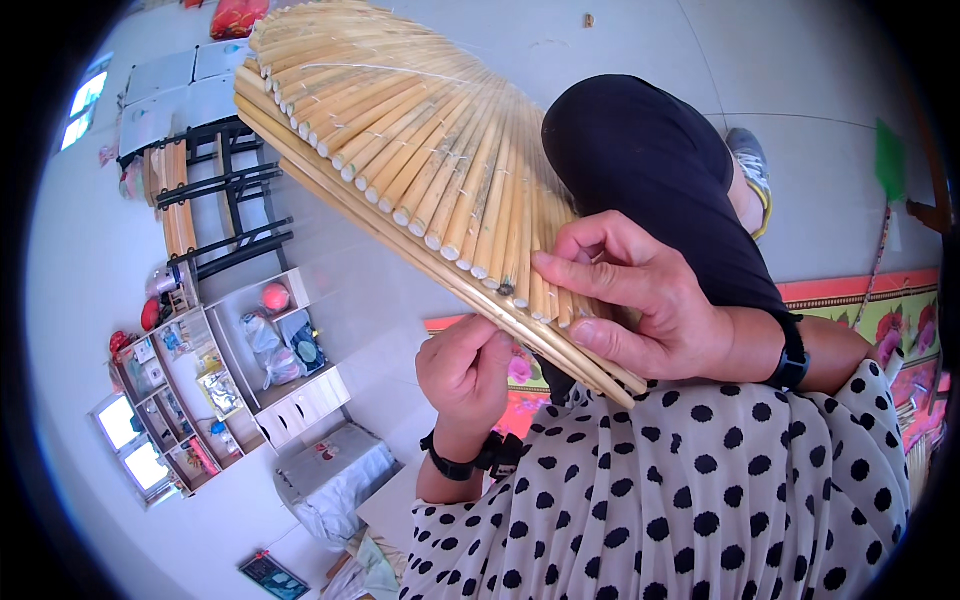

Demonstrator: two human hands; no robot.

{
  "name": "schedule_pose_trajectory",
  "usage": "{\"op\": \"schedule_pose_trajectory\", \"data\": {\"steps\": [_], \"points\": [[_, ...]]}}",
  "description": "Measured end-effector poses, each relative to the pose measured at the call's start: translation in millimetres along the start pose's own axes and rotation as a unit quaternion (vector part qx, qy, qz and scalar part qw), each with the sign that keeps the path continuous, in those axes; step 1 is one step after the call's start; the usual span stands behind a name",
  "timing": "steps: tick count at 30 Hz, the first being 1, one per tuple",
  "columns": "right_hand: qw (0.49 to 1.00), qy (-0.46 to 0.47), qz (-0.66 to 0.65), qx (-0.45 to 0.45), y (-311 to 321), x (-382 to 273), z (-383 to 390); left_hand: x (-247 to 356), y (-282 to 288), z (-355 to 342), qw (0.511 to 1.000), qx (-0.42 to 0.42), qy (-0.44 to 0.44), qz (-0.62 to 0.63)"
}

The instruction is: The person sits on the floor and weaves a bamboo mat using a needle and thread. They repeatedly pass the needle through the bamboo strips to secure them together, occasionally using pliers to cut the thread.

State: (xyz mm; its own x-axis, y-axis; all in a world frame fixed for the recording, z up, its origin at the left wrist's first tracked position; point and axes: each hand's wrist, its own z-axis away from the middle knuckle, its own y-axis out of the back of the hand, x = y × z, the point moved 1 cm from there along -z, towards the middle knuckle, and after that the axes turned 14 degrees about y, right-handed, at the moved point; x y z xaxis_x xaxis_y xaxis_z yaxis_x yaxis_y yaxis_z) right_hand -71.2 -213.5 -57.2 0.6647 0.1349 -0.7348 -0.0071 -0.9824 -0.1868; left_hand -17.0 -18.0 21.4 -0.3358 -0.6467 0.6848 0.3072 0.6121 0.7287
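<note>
A stick mat (420, 130) is held slantwise in front of the person, its far end up toward the top left and its near corner by the spotted shirt (700, 470). Thin pale sticks lie side by side across it, with white thread (405, 68) visible over some, and longer sticks (450, 268) run beneath their cut ends along the mat's left edge. One end in that row, the dark stick end (507, 289), stands out from the rest.

The right hand (645, 300) grasps the mat near its near corner: the forefinger presses on the short sticks, while the thumb lies against the edge. This grip probably keeps the sticks in line and the mat from tipping.

The left hand (462, 370) is just under the left edge, with fingers curled and thumb and forefinger brought together; I cannot tell whether anything is pinched between them. Being so close to the right hand, it seems placed for work on the same stretch of edge.

The slant likely brings the cut ends into plain sight and reach. Behind the mat is the dark trouser leg (640, 150), perhaps giving support, though contact is hidden. A flowered cloth (905, 300) lies right of the shirt.
</note>
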Motion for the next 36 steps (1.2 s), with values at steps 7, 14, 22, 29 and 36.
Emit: {"op": "schedule_pose_trajectory", "data": {"steps": [7,14,22,29,36], "points": [[1.000,-0.004,-0.003,-0.005,1.1,-2.3,0.1,2.9,-3.3,-2.2,1.000,0.015,-0.020,0.002],[1.000,-0.004,0.005,0.018,-1.9,-5.3,-0.6,11.9,-8.2,-4.2,1.000,0.031,0.004,-0.003],[1.000,0.007,0.018,0.008,-2.8,-6.5,-2.7,20.1,-2.8,-12.8,0.997,0.034,-0.023,-0.067],[0.999,-0.005,0.051,0.001,-2.1,-13.1,-0.9,25.3,2.2,-5.1,0.980,-0.046,0.157,0.115],[0.994,0.033,0.105,-0.004,-2.9,-17.2,-3.8,35.5,-0.1,-9.9,0.987,-0.055,0.137,0.056]]}}
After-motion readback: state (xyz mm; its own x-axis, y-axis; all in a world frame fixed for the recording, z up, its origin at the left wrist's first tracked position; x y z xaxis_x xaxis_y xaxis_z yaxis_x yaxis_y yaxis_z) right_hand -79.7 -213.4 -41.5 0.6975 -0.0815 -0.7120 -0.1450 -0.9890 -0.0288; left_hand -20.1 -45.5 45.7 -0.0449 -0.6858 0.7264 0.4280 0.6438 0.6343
